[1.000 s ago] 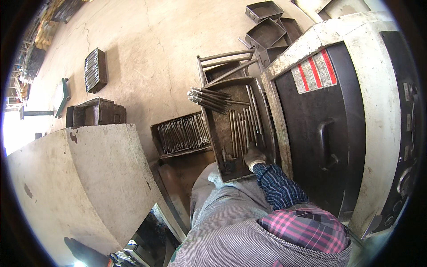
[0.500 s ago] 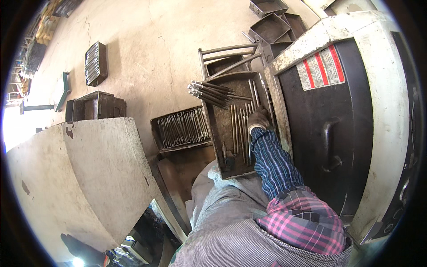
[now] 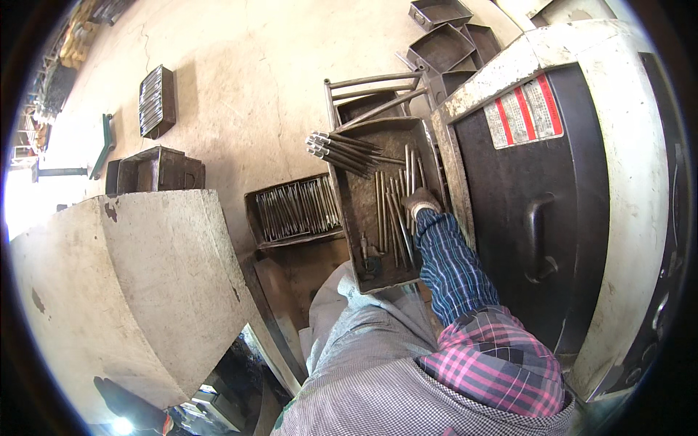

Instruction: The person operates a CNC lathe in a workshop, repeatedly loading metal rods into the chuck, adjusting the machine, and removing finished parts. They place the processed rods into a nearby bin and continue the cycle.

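Note:
My right hand (image 3: pixel 422 200), in a dark glove with a pale cuff, reaches into the right side of a dark metal tray (image 3: pixel 354 192). Its fingers are closed around thin metal rods (image 3: pixel 408 166) whose ends stick out beyond the glove; the glove hides how many it grips. Just left of the hand, more loose rods (image 3: pixel 379 211) lie roughly lengthwise in the tray. Across the tray's far left rim rests a bundle of rods (image 3: pixel 345 151) with bright ends sticking out. A small dark tool-like piece (image 3: pixel 365 247) lies near the tray's front left corner. My left hand does not show.
Left of the tray stands a lower box (image 3: pixel 254 218) packed with rods. A dark machine door with a handle (image 3: pixel 536 238) rises close on the right. A pale machine cover (image 3: pixel 156 291) fills the left. Several metal boxes (image 3: pixel 442 47) lie at the far right.
My right hand has drawn slightly nearer to me. The rods by it have shifted, and some in the middle now lie at a slant. The bundle stays on the rim.

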Motion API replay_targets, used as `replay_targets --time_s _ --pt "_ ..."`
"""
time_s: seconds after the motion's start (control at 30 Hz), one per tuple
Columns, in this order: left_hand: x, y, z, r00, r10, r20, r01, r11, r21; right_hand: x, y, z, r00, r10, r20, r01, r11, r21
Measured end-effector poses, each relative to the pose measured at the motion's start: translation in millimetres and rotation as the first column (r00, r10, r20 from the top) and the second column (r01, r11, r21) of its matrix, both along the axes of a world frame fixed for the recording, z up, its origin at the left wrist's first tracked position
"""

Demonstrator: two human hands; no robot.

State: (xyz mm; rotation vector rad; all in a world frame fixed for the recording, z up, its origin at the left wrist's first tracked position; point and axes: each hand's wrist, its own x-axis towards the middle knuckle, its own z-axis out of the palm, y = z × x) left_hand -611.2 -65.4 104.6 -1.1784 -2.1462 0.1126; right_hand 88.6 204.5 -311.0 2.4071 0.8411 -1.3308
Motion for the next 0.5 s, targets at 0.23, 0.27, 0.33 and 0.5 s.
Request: replay_targets --time_s 0.23,0.27,0.33,0.5 --pt "14.7 6.7 -6.2 1.0 -0.011 0.005 0.01 0.997 0.076 8.1 -99.3 -28.9 0.971 0.238 0.031 -0.223 0.944 -0.243" --pt "16.6 8.4 -7.6 1.0 -0.016 0.008 0.015 0.996 0.09 16.2 -114.6 -49.3 0.922 0.388 -0.01 -0.375 0.886 -0.273" --pt "19.8 14.0 -8.1 0.999 -0.027 0.021 0.025 0.993 0.112 25.0 -133.1 -76.9 0.754 0.648 -0.105 -0.644 0.698 -0.315" --pt "37.6 12.1 -7.1 0.998 -0.03 0.053 0.021 0.986 0.165 6.4 -27.9 -4.5 0.919 0.378 0.114 -0.371 0.925 -0.081"
